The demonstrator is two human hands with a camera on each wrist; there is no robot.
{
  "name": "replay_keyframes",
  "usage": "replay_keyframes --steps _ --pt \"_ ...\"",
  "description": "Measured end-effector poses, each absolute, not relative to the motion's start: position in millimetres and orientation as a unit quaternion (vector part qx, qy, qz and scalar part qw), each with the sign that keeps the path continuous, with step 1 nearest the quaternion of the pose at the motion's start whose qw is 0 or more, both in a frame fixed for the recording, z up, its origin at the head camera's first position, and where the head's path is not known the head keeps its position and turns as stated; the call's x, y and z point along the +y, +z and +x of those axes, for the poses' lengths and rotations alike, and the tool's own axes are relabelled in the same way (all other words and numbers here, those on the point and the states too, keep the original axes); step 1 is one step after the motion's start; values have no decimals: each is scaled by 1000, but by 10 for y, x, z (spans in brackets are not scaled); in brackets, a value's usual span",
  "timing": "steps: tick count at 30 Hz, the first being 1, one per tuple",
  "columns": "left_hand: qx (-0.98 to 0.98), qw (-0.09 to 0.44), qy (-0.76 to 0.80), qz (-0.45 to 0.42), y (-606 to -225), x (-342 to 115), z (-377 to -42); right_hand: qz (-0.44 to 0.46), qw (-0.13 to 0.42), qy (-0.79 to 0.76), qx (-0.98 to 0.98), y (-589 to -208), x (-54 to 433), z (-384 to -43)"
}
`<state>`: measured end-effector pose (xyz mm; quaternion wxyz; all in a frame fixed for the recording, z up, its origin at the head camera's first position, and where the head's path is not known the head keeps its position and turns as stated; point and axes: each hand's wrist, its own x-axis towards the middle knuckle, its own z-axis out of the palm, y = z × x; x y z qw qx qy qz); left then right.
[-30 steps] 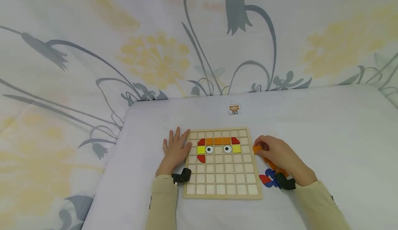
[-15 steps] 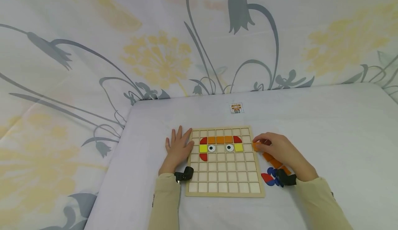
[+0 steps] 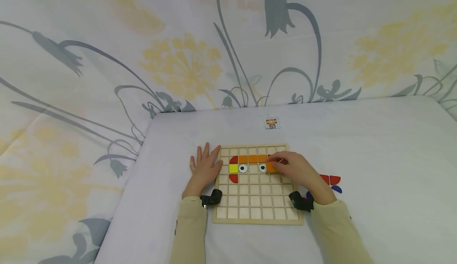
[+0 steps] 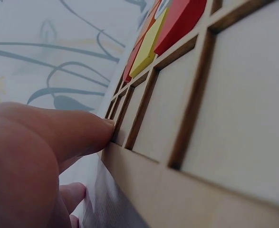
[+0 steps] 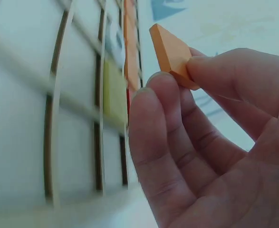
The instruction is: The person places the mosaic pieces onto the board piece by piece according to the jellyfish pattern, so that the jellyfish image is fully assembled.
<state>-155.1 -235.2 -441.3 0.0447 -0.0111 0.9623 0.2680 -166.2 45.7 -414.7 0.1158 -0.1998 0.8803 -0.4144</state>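
Note:
My right hand [image 3: 299,172] pinches an orange square tile [image 5: 175,54] between thumb and fingers, over the right side of the wooden grid board [image 3: 257,221]. In the head view that tile covers the right yellow square, which shows in the right wrist view as a yellow tile [image 5: 114,95]. My left hand [image 3: 203,171] lies with fingers spread at the board's left edge, its thumb [image 4: 89,130] on the frame. Set in the grid are a row of orange squares [image 3: 252,159], two eye discs [image 3: 242,169], a left yellow square [image 3: 233,169] and red quarter-round pieces [image 3: 233,178].
Right of the board lie loose red quarter-round pieces [image 3: 335,180] and blue rounded pieces [image 3: 336,189], partly hidden by my right forearm. Behind the board is a small picture card [image 3: 272,123] on the white cloth [image 3: 385,145]. Flower-patterned fabric [image 3: 185,66] rises at the back.
My right hand has moved left from the loose pieces to over the board, carrying the orange tile. My left hand stays at the board's edge.

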Motion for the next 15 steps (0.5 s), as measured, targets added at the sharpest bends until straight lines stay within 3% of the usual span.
replay_keyframes --steps 15 --pt "964 48 260 -5 -4403 -2336 -1557 -233 118 -425 866 -4221 -52 -1475"
